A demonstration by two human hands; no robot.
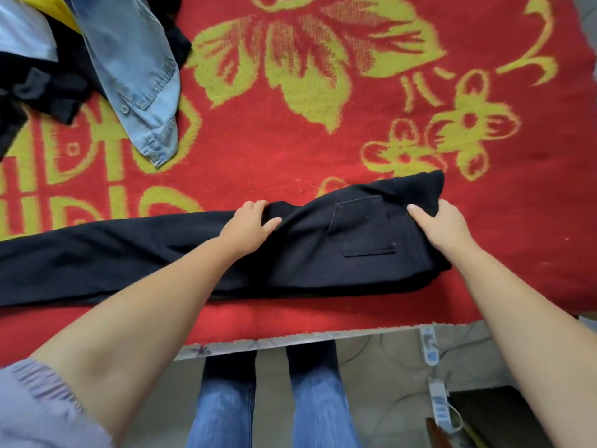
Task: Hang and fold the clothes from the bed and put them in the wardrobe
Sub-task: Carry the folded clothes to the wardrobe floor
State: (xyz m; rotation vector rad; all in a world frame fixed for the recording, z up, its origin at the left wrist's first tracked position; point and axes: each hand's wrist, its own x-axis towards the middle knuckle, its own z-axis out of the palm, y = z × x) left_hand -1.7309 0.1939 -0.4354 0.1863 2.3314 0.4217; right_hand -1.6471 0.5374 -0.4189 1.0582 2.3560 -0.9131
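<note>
Black trousers (226, 253) lying lengthwise along the near edge of the bed (323, 150), legs stacked, back pocket up; looks like set-up for folding, so both hands are pinning and tidying the top end; left hand (248, 226) is sitting just left of the pocket at the far edge of the trousers, fingers (258, 206) curling over a ridge of cloth, thumb spread flat; seems to be gathering the crotch bulge; right hand (442, 226) is gripping the waistband just right of the pocket, thumb on top, other fingers tucked out of sight; how tight, cannot tell; denim shirt (135, 76) and dark clothes (42, 88) are waiting well beyond the trousers' leg end; wardrobe not in view.
</note>
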